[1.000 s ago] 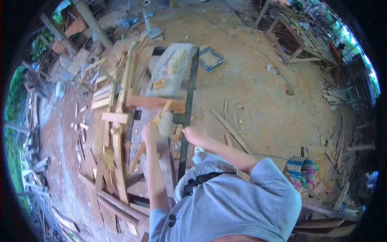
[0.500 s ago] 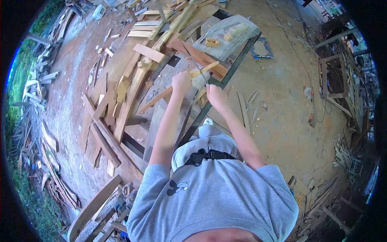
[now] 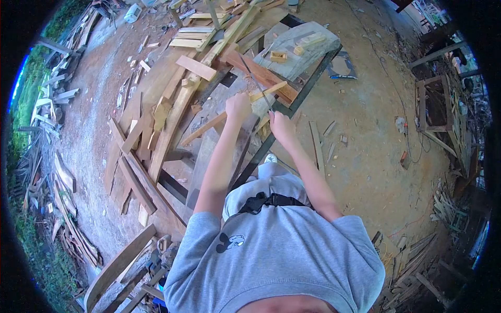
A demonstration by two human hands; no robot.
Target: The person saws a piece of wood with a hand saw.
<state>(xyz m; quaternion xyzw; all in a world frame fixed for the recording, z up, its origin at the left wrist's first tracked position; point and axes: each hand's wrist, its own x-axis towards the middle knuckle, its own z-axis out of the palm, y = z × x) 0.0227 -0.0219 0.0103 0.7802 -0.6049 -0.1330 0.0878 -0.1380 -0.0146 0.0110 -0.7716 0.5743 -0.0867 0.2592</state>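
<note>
My left hand (image 3: 238, 107) is closed around a narrow light wooden strip (image 3: 204, 128), which slants up to the right across the work surface. To its right, my right hand (image 3: 282, 127) grips the near end of a handsaw (image 3: 254, 78) with a long, thin, dark blade. The handle is hidden inside my fingers. The blade points away from me and crosses the strip just right of my left hand. Beneath the blade's far part lies a thick reddish-brown board (image 3: 261, 74), with the strip's far end overlapping it.
A small wooden box (image 3: 278, 56) and pale blocks sit on the bench (image 3: 318, 47) ahead. Loose planks (image 3: 175, 125) are piled to the left. A wooden frame (image 3: 434, 104) stands at the right, and a curved wooden piece (image 3: 117, 266) at lower left. Wood scraps lie on the dirt floor.
The whole view has shifted slightly, the scene sliding a little right and down. Both hands keep their grips, and the saw still crosses the strip at nearly the same spot.
</note>
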